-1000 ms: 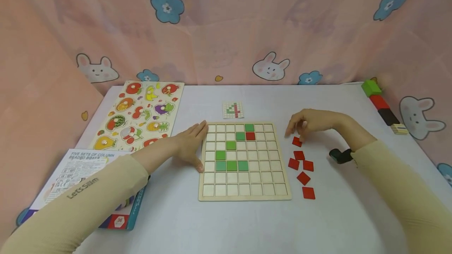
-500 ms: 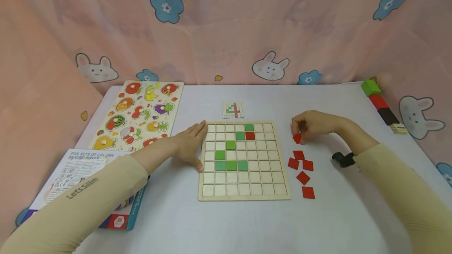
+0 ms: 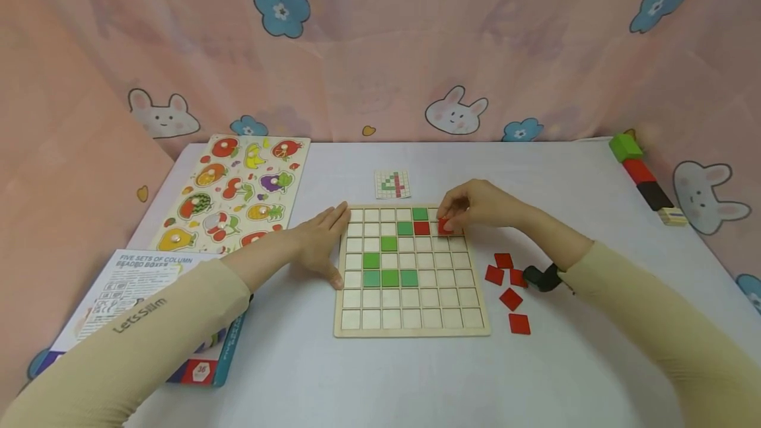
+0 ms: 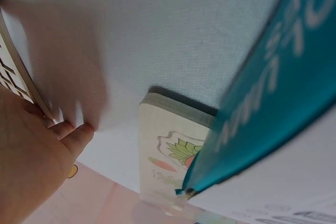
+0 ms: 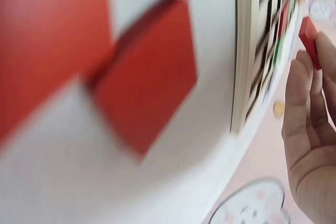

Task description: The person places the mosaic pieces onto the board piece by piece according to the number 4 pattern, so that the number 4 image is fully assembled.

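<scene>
Right hand [image 3: 475,207] pinches square red tile [image 3: 446,226]; left hand [image 3: 321,243] flat beside wooden grid board [image 3: 410,329]

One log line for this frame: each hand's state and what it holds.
left hand: flat, steadies grid board | right hand: pinches red tile over board's second row | spare red tiles: on table

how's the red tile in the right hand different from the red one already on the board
The held red tile is pinched by the right hand and hangs tilted over the wooden grid board. The placed red tile lies flat in its cell, untouched, beside a green tile. Both are red squares.
</scene>
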`<state>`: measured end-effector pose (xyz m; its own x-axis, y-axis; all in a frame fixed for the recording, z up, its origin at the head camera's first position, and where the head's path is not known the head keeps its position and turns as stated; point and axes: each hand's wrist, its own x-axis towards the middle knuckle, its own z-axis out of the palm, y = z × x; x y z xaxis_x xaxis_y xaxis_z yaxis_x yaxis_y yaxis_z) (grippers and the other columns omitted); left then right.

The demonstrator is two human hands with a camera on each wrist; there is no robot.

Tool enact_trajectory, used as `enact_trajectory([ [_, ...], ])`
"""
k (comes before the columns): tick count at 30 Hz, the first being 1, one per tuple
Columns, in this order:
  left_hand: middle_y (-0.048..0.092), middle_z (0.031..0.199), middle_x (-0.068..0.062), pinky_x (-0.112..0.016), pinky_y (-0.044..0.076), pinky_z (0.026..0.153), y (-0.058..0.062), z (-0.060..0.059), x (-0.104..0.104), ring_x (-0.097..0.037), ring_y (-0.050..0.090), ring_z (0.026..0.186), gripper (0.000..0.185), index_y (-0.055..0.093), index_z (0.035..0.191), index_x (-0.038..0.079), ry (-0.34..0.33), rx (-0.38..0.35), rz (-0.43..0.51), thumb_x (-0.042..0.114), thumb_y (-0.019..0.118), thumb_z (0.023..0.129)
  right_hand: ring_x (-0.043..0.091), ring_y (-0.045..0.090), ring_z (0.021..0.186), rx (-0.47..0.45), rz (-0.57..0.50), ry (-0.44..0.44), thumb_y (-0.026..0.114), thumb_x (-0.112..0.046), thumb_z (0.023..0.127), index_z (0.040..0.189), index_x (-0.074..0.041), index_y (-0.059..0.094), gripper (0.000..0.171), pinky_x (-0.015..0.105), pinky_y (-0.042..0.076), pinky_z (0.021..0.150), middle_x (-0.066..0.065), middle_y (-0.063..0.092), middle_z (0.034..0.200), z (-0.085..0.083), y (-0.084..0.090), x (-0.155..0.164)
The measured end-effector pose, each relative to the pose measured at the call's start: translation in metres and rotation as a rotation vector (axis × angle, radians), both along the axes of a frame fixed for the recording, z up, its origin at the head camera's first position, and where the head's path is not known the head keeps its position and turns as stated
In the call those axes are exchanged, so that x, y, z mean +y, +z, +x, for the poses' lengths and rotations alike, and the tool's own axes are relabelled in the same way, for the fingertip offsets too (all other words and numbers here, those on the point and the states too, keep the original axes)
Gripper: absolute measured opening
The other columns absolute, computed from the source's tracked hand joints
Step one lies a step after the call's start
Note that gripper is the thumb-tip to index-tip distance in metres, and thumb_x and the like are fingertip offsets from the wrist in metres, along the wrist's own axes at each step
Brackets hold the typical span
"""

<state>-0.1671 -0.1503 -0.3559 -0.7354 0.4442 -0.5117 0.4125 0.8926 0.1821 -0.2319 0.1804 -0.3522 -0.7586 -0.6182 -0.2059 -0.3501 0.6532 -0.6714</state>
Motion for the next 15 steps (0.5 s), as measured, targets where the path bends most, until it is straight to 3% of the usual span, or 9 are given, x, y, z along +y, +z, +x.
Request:
enact_trajectory([
  [6,-0.015,0.167,-0.017,-0.052,0.013,0.128,0.000,0.000,0.001,-0.039,-0.005,0.156,0.138,-0.007,0.157,0.000,0.001,0.000,0.003,0.060,0.081,0.069,0.013,0.061,0.080,0.045,0.018,0.037,0.076,-0.011,0.084,0.095,-0.012,0.078,0.011,0.024,0.053,0.074,0.001,0.074,0.087,0.014,-0.006,-0.028],
  [15,-0.015,0.166,-0.018,-0.051,0.011,0.128,0.002,0.001,-0.001,-0.039,-0.005,0.156,0.138,-0.007,0.157,0.000,0.002,-0.001,-0.002,0.060,0.081,0.069,0.012,0.060,0.076,0.067,0.026,0.015,0.077,-0.009,0.082,0.089,-0.011,0.077,0.007,0.024,0.053,0.072,0.001,0.074,0.083,0.023,-0.009,-0.039],
])
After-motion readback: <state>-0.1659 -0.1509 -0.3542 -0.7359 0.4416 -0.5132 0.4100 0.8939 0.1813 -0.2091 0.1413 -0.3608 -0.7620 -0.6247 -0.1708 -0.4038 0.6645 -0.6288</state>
